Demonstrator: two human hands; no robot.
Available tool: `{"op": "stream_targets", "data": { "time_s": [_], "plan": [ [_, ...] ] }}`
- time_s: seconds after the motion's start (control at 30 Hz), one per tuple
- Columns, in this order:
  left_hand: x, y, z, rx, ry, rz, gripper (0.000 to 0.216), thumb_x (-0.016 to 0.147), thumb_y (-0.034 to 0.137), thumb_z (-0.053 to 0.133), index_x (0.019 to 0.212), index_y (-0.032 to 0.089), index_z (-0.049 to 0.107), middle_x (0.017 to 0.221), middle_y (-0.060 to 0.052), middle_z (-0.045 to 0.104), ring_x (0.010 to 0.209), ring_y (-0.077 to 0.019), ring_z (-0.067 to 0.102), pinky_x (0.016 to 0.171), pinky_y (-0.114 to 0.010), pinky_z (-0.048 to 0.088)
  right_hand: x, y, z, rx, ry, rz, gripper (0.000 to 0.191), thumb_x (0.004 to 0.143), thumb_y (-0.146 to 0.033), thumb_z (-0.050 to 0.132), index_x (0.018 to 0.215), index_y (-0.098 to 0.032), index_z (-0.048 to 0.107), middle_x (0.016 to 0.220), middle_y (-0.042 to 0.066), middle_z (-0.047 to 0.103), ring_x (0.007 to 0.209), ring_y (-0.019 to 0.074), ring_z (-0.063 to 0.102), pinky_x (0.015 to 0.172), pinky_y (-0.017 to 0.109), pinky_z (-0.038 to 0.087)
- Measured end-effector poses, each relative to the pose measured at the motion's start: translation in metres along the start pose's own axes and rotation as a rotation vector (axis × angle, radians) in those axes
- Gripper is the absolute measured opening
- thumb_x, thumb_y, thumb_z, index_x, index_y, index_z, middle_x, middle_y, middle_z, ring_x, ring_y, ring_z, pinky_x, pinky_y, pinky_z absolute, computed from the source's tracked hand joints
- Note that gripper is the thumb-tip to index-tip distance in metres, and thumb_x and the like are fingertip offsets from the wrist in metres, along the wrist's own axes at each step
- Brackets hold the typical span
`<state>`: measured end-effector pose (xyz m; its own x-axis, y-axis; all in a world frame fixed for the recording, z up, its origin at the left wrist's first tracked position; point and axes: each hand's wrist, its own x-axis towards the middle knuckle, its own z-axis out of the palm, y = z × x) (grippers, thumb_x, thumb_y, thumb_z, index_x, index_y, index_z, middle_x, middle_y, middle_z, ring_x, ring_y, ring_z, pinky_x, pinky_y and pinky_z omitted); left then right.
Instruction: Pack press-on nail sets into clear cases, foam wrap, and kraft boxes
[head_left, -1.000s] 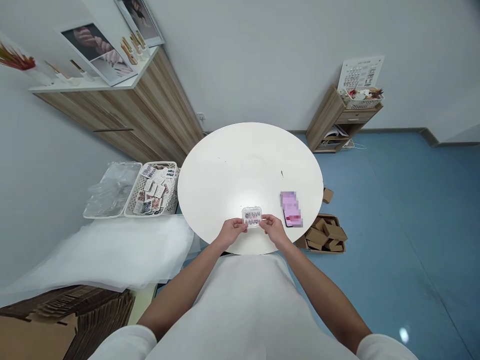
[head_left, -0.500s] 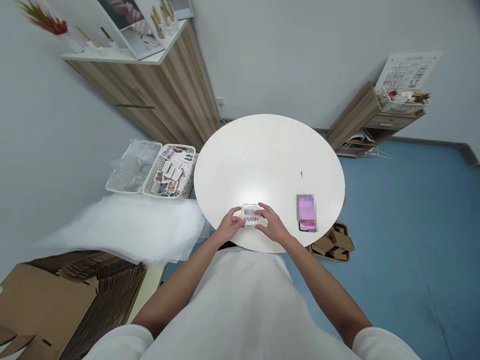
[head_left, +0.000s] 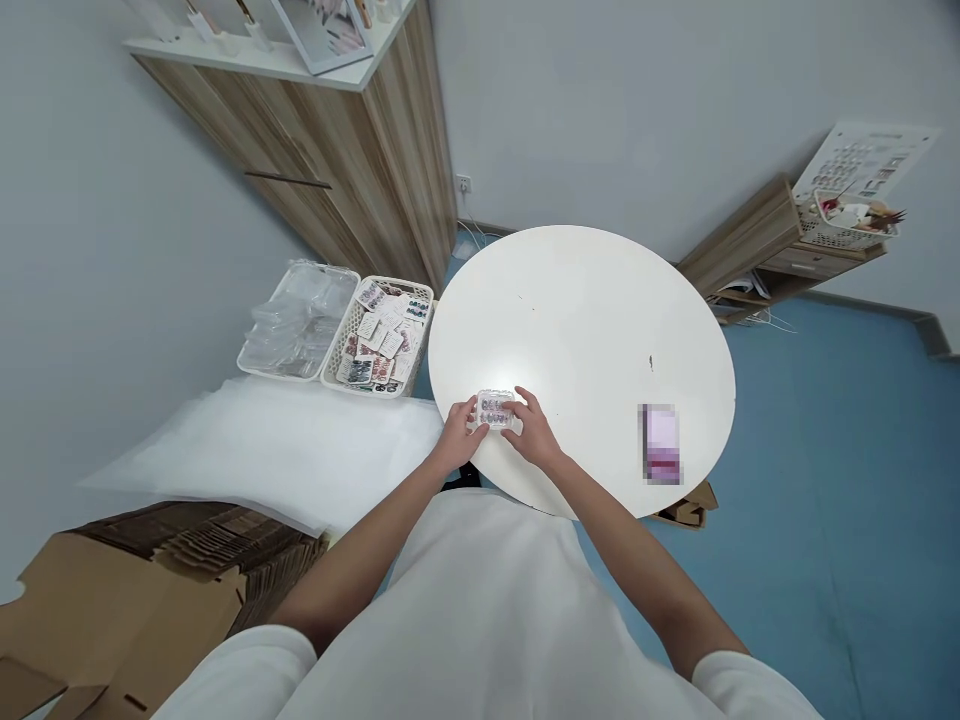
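Note:
A small clear plastic case [head_left: 494, 411] with rows of shiny press-on nails in it is over the near left part of the round white table [head_left: 585, 310]. My left hand [head_left: 457, 437] grips its left edge, thumb at the near corner and fingers along the side. Around the right side curls my right hand [head_left: 535, 432], its thumb at the near edge and a fingertip over the nails. The right index finger reaches past the far right corner. Whether the case rests on the tabletop I cannot tell.
A blurred-out purple item [head_left: 661, 445] lies at the table's right. To the left stand a basket of nail cards [head_left: 380, 340], a bin of clear plastic packaging [head_left: 300, 320], white sheets [head_left: 262, 450] and stacked flat cardboard boxes [head_left: 150, 590]. A wooden cabinet [head_left: 352, 160] rises behind.
The head view has turned left, so the table and baskets appear farther right. Both hands and the case are nearer the table's left edge. The right fingers have shifted slightly over the case.

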<state>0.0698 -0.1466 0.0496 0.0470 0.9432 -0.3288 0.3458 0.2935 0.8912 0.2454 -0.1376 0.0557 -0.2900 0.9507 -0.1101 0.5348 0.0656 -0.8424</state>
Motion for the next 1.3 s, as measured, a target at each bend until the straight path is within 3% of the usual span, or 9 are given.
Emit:
{"op": "stream_targets", "data": {
  "time_s": [0.3,0.7,0.97,1.3],
  "plan": [
    [0.056,-0.028,-0.048,0.067,0.024,-0.067,0.066,0.070,0.022,0.057,0.131,0.018,0.033,0.113,-0.010,0.036,0.101,-0.0202,0.044,0.083,-0.032,0.043,0.065,-0.004,0.050,-0.036,-0.049,0.032,0.049,0.073,-0.014,0.055,0.120,-0.025,0.046,0.135,0.007,0.028,0.118,0.0240,0.040,0.096,0.042,0.038],
    [0.100,-0.053,-0.052,0.127,-0.010,-0.050,0.067,0.069,0.021,0.053,0.132,0.017,0.028,0.116,-0.011,0.035,0.109,-0.0236,0.042,0.090,-0.039,0.040,0.121,0.012,0.073,-0.151,0.011,0.119,0.043,0.075,-0.013,0.049,0.118,-0.021,0.048,0.134,0.008,0.035,0.123,0.0246,0.034,0.100,0.042,0.034],
    [0.105,-0.058,-0.053,0.127,-0.016,-0.004,0.068,0.070,0.019,0.050,0.134,0.017,0.025,0.122,-0.012,0.033,0.117,-0.0246,0.036,0.095,-0.040,0.036,0.127,0.013,0.075,-0.104,0.019,0.171,0.040,0.079,-0.024,0.050,0.119,-0.022,0.047,0.137,0.007,0.032,0.125,0.0251,0.030,0.102,0.044,0.031],
    [0.094,-0.055,-0.050,0.154,0.016,0.009,0.071,0.073,0.022,0.050,0.136,0.018,0.017,0.135,-0.013,0.026,0.126,-0.0273,0.025,0.101,-0.046,0.028,0.113,0.009,0.066,-0.108,-0.031,0.136,0.052,0.075,-0.030,0.055,0.125,-0.022,0.040,0.141,0.009,0.021,0.129,0.0259,0.022,0.102,0.044,0.029]
  ]
}}
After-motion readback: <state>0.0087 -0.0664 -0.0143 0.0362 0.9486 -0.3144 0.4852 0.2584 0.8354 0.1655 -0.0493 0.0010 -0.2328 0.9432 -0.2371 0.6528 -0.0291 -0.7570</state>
